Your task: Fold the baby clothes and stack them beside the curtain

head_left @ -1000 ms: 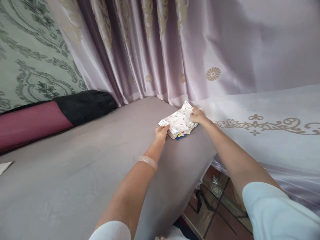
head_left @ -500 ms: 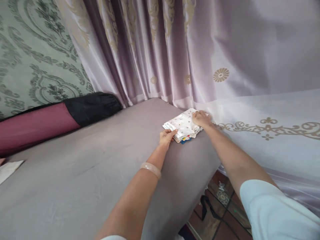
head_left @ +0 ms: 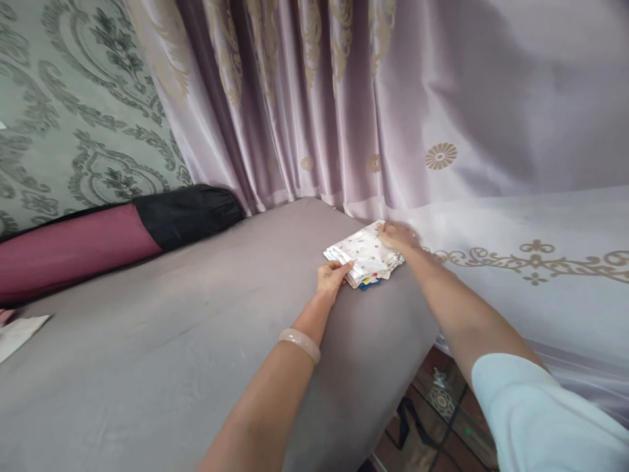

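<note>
A small stack of folded white cloths (head_left: 364,254) with little printed marks lies at the far corner of a bed covered in a grey sheet (head_left: 171,341). My left hand (head_left: 331,276) grips the stack's near left edge, fingers curled on it. At the stack's far right corner rests my right hand (head_left: 396,235), fingers bent down on the top cloth. A pale bangle (head_left: 301,343) sits on my left wrist. A bit of blue and yellow shows under the stack.
A maroon bolster (head_left: 73,246) with a black end (head_left: 189,211) lies along the wall at the left. Lilac curtains (head_left: 344,98) hang behind the bed and drape over its right side. A white cloth (head_left: 17,331) shows at the far left. Tiled floor (head_left: 432,406) lies below right.
The raised top cloth has been laid flat on the stack. Both hands stay on the stack, which shifted slightly toward the corner as my view turned.
</note>
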### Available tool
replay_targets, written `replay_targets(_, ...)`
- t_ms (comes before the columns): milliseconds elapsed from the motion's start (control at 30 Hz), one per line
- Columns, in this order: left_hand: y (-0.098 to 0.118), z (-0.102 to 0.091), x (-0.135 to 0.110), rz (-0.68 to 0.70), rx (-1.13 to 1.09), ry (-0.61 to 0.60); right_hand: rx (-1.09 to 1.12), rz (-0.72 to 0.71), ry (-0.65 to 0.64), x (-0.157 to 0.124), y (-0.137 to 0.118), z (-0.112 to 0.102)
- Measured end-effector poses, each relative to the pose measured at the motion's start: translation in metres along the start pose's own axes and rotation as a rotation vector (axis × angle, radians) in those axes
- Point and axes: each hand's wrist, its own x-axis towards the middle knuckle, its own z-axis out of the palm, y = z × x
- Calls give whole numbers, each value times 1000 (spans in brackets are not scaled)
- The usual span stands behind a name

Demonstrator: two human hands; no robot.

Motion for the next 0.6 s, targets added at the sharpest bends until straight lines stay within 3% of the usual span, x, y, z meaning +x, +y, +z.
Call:
replay_targets(133, -4, -1, 0, 28, -20, 35, 55, -113, 5, 0, -13, 6)
replay_targets(333, -5, -4, 0, 52, -97, 88, 67, -75, 4, -8, -22, 9)
replay_targets(600, -1, -4, -4, 11, -179, 91, 23, -134, 43, -67, -66, 22)
